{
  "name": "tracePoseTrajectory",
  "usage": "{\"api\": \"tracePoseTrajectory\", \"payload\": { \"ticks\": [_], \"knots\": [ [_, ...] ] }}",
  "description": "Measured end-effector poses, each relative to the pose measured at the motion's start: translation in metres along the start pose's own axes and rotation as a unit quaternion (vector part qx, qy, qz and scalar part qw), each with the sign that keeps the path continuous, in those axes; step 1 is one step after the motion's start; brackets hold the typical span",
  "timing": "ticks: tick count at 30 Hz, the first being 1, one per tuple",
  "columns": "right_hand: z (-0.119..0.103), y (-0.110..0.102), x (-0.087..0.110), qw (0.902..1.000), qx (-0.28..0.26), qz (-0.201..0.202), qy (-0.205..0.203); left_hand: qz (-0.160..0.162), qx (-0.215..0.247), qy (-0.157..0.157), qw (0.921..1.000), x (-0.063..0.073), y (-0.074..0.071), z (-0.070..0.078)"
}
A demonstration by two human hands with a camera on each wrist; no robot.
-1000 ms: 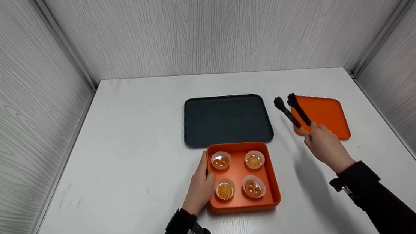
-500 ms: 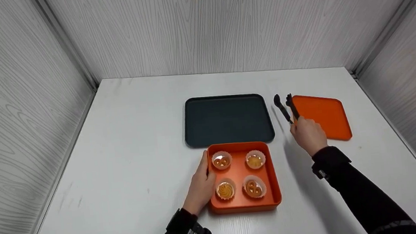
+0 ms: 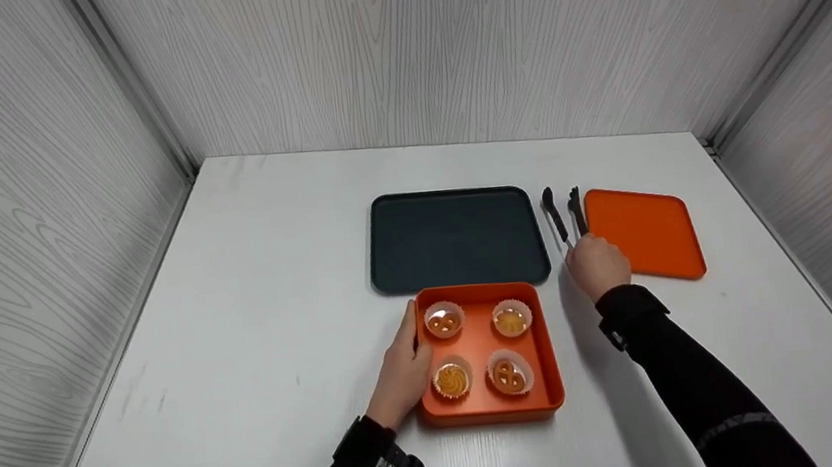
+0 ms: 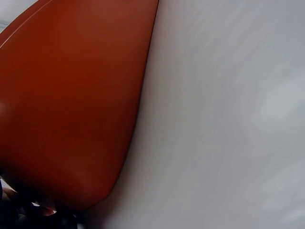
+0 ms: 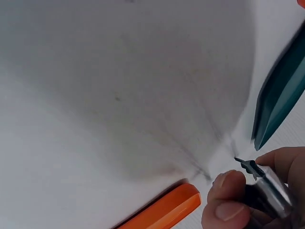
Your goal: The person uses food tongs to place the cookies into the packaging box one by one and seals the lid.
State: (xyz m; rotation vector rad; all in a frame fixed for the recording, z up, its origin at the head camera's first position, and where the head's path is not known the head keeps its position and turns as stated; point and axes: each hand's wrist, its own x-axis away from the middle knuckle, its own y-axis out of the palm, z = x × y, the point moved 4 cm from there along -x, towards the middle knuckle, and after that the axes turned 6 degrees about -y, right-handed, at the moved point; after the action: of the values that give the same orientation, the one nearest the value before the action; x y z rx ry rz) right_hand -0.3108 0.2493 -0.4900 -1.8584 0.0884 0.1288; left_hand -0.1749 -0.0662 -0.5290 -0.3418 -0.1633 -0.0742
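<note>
In the head view my left hand (image 3: 401, 366) holds the left wall of a square orange box (image 3: 488, 413). Several paper cups stand inside: two carry pretzel-shaped biscuits (image 3: 508, 377), one a yellow swirled biscuit (image 3: 452, 379), another a yellow treat (image 3: 510, 321) whose kind I cannot tell. The left wrist view is mostly filled by the box's outer wall (image 4: 76, 95). My right hand (image 3: 600, 266) grips a pair of tongs (image 3: 554, 215) with dark heads and metal arms. The two heads stand apart with nothing between them, in the gap between the trays.
A dark green tray (image 3: 458, 239) lies behind the box, close to its back edge. To the right of the tongs is a flat orange tray (image 3: 645, 232), slightly turned. Wood-grain panels (image 3: 400, 54) close off the white table (image 3: 263, 292) at the back and both sides.
My right hand has moved left with the tongs, from over the orange tray into the gap beside the dark tray. My left hand and the box have stayed put.
</note>
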Motion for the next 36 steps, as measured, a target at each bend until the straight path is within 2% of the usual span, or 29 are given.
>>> {"api": "tracePoseTrajectory", "payload": {
  "ticks": [5, 11, 21, 27, 32, 36],
  "knots": [
    [0.001, 0.006, 0.002, 0.9997, 0.014, -0.021, 0.003, 0.0, 0.001, 0.002, 1.0, 0.0, 0.0, -0.002],
    [0.004, 0.014, 0.004, 0.9983, 0.002, -0.056, 0.015, 0.0, 0.0, 0.004, 1.0, 0.0, 0.0, -0.002],
    [0.006, 0.012, 0.005, 0.9984, 0.0, -0.057, 0.003, -0.001, 0.002, 0.007, 1.0, -0.001, 0.0, -0.005],
    [0.022, -0.002, 0.005, 0.9992, 0.004, -0.012, -0.038, -0.004, 0.009, 0.004, 0.9999, -0.001, 0.0, -0.006],
    [0.042, -0.012, 0.009, 0.9935, 0.023, 0.028, -0.108, -0.004, 0.007, 0.006, 1.0, 0.0, -0.001, -0.005],
    [0.062, -0.016, 0.012, 0.9877, 0.045, 0.021, -0.148, -0.002, 0.004, 0.006, 1.0, 0.0, -0.001, -0.004]
  ]
}}
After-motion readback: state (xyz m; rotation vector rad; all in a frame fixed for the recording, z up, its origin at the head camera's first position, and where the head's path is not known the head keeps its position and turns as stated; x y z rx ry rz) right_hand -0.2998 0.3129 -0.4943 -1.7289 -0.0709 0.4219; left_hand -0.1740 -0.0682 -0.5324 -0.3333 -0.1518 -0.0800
